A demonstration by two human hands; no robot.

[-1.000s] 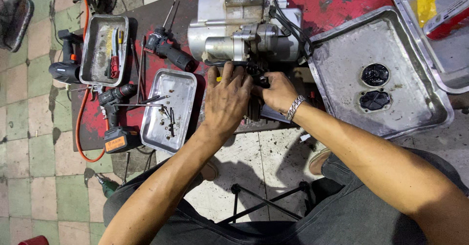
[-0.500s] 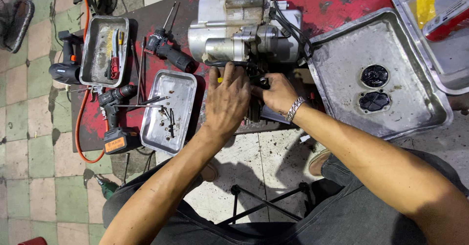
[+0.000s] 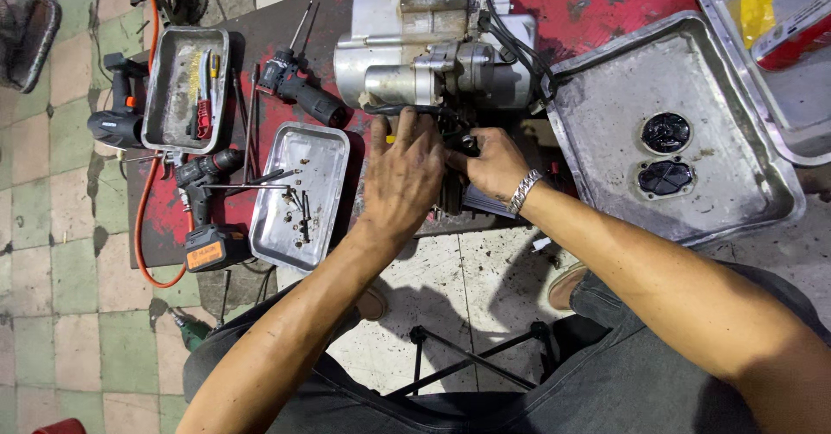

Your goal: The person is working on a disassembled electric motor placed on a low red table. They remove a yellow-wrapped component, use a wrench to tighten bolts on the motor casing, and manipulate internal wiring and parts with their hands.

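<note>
Both the left hand (image 3: 403, 174) and right hand (image 3: 493, 162) grip a dark part on the heavy, rigid, likely greasy metal engine (image 3: 433, 45), best held by its casing.

Silver-grey engine (image 3: 433, 45), red mat (image 3: 606, 1), green-and-cream checkered floor (image 3: 52, 252), silver trays (image 3: 333, 153)

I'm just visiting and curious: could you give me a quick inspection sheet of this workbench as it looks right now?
Surface: red, grimy work surface over a tiled floor.
Job's things: grey metal engine with a dark part at its near side.
Clutter: small steel tray holding screws; tool tray; large dented tray with two black round caps; cordless drill; second driver.
Hands: left hand and right hand, with a metal bracelet, both on the dark part; grip hidden.
Cables: orange hose; black wires on the engine.
Surroundings: stool frame below.
</note>
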